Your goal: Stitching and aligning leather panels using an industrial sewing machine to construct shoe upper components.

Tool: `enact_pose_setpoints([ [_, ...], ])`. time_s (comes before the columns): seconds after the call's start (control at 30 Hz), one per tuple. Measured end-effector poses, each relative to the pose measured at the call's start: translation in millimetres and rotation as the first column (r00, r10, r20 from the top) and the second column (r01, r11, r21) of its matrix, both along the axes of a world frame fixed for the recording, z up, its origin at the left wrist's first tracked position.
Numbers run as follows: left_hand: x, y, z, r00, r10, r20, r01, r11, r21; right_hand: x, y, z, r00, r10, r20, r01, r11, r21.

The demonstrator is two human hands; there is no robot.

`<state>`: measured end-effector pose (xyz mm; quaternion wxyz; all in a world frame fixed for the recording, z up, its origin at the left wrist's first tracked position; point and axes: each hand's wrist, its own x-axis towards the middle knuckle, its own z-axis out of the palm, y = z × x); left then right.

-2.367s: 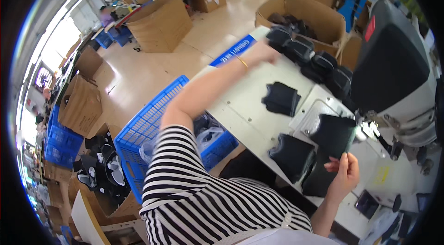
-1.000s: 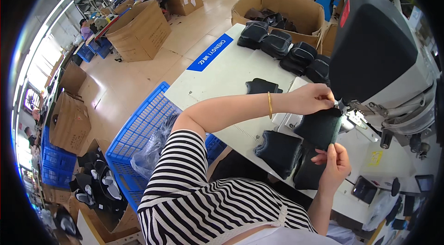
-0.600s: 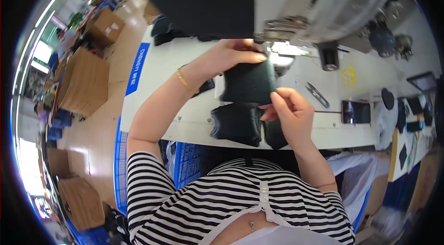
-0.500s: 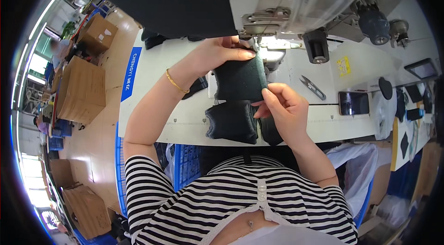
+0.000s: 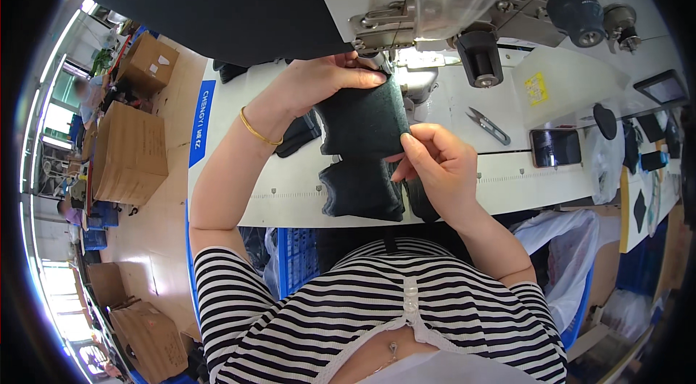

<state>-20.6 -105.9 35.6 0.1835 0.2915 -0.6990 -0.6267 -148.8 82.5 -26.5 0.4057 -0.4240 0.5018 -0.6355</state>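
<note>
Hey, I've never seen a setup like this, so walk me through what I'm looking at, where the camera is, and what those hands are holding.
There is no robot here: these are a person's own bare hands. The camera is worn on the head and looks down through a fisheye lens, which bends straight edges.

The big dark and pale machine at the top looks like a sewing machine. Beneath it, both hands hold one dark padded piece: the left hand at its upper edge, thumb on top, and the right hand pinching its right edge lower down.

On the white table, a similar dark piece lies nearer the person. To the right are small snips and a black phone-like device.
</note>
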Motion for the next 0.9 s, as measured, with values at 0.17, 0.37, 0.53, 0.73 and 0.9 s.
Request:
enact_pose_setpoints([
  [0.17,0,-1,-2,1.000,0.013,0.001,-0.013,1.000,0.002,0,1,0,1.000,-0.005,-0.002,0.005,1.000,0.023],
  [0.37,4,-2,-2,0.994,0.019,0.104,-0.014,0.998,-0.054,0,0,1,1.000,0.016,-0.013,-0.016,1.000,-0.023],
  [0.53,-1,0,-2,0.998,0.054,0.034,-0.053,0.998,-0.017,0,-1,2,1.000,-0.003,-0.010,0.003,1.000,-0.003],
  [0.73,-4,-4,-6,0.992,0.128,-0.007,-0.128,0.991,-0.046,-3,-6,7,1.000,-0.007,0.020,0.007,1.000,0.018],
  [0.9,-5,-21,-8,0.990,0.131,0.050,-0.131,0.991,0.004,-4,-11,11,0.999,0.001,0.048,-0.002,1.000,0.017],
])
